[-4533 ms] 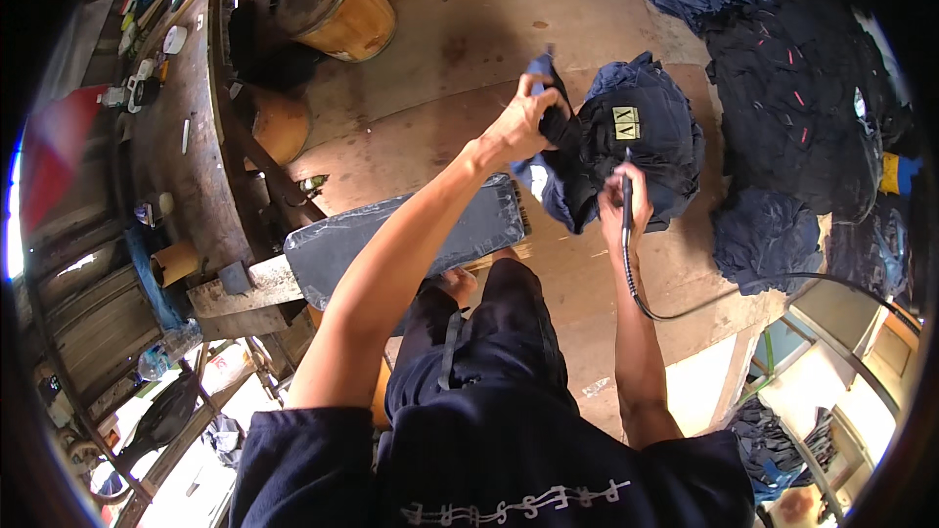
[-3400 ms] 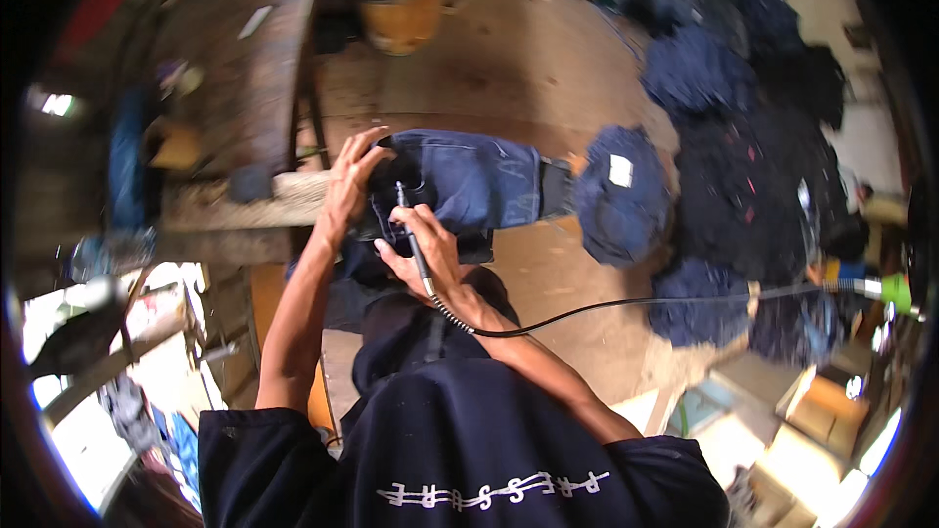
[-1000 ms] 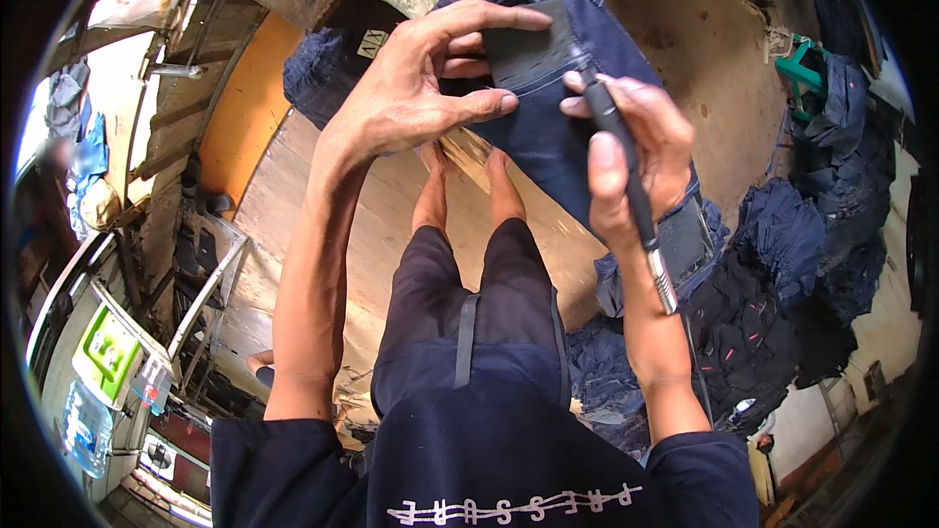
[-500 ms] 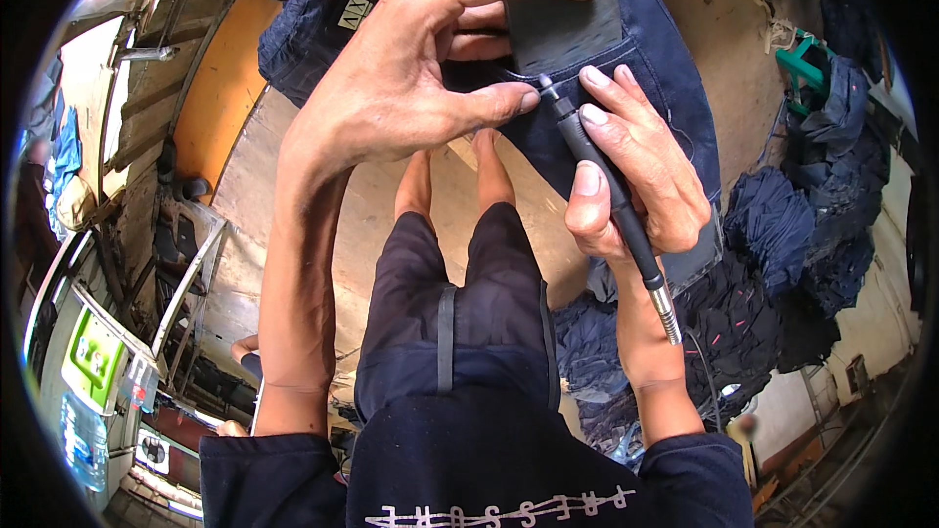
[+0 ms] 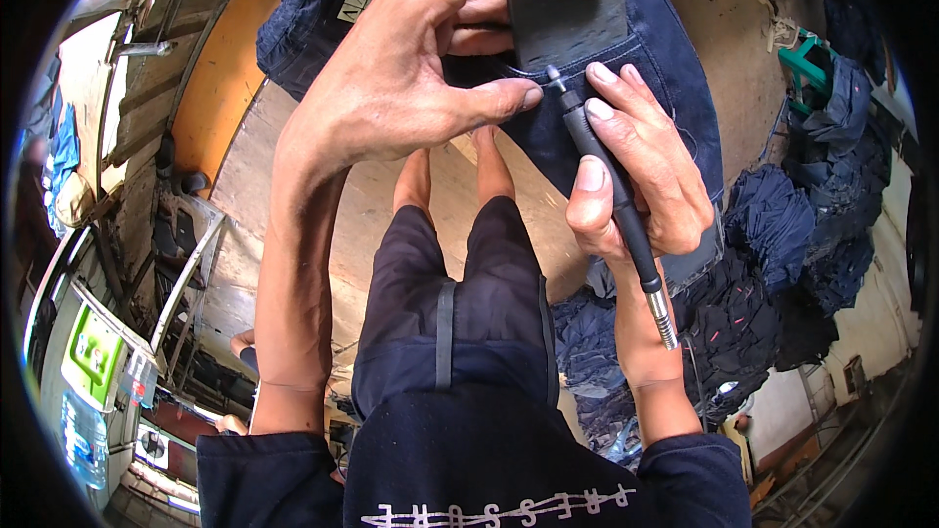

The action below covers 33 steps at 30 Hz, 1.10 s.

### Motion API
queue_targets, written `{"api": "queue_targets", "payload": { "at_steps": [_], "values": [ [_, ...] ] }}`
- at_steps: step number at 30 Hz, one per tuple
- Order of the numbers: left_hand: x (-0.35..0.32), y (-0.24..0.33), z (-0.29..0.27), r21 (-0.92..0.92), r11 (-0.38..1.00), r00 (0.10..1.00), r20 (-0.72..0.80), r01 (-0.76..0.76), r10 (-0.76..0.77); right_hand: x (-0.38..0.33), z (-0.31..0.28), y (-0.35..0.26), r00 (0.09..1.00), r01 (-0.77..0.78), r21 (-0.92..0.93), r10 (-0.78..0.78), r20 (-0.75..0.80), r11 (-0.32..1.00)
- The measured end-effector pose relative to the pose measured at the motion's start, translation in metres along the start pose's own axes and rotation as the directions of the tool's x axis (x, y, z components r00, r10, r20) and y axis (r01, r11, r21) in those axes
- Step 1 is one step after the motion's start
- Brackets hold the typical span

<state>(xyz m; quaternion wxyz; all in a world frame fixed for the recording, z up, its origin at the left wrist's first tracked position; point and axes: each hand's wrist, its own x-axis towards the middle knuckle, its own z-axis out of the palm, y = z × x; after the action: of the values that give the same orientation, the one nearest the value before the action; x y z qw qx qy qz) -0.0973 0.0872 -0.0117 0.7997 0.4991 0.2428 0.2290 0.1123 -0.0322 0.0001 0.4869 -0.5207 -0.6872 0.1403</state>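
Dark blue denim trousers [image 5: 675, 68] lie stretched out at the far side, with stitched seams showing. A dark, flat, square plate [image 5: 572, 24] rests on the denim. My left hand [image 5: 391, 68] holds the plate: its index finger lies across the far part, the middle fingers bend against the left edge, and the thumb presses on the cloth nearer me. In my right hand [image 5: 641, 156] is a black rotary grinder handpiece [image 5: 618, 176], held like a pen. Its small pointed tip is at the near edge of the plate, close to a stitched seam; contact cannot be told.
Piles of dark garments [image 5: 773, 225] lie on the right, near a green plastic stool [image 5: 807, 68]. Another dark garment [image 5: 284, 44] bunches up beyond my left forearm. At the left stand metal frames and a green tray [image 5: 93, 352]. Part of another person's arm [image 5: 245, 344] shows beside my left elbow.
The handpiece tip has shifted slightly away from me and to the right along the plate's near edge. The plate has moved a little with my left hand's fingers. Both grips look the same.
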Motion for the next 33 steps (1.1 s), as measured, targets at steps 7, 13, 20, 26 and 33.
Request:
{"api": "queue_targets", "payload": {
  "at_steps": [7, 13, 20, 26, 33],
  "values": [
    [0.001, 0.003, -0.001, 0.023, 1.0, 1.0, 0.017, 0.009, -0.009, 0.001, 0.001, -0.002, 1.0, -0.006, -0.005, 0.006, 0.003, 1.0],
    [0.0, 0.005, 0.01, 0.089, 0.994, 0.99, -0.117, -0.071, 0.081, 0.001, -0.001, 0.0, 1.0, -0.008, 0.009, 0.008, 0.011, 1.0],
    [0.001, 0.008, 0.022, 0.418, 0.906, 0.977, -0.159, -0.063, 0.141, 0.01, -0.016, 0.008, 0.998, -0.061, -0.026, 0.061, -0.021, 0.998],
    [0.001, 0.003, 0.031, 0.352, 0.936, 0.958, -0.259, -0.028, 0.126, 0.011, -0.018, 0.012, 0.998, -0.058, -0.026, 0.058, 0.011, 0.998],
    [0.002, 0.004, 0.03, 0.358, 0.933, 0.959, -0.255, -0.027, 0.126, 0.012, -0.018, 0.011, 0.998, -0.056, -0.021, 0.056, 0.025, 0.998]
  ]
}}
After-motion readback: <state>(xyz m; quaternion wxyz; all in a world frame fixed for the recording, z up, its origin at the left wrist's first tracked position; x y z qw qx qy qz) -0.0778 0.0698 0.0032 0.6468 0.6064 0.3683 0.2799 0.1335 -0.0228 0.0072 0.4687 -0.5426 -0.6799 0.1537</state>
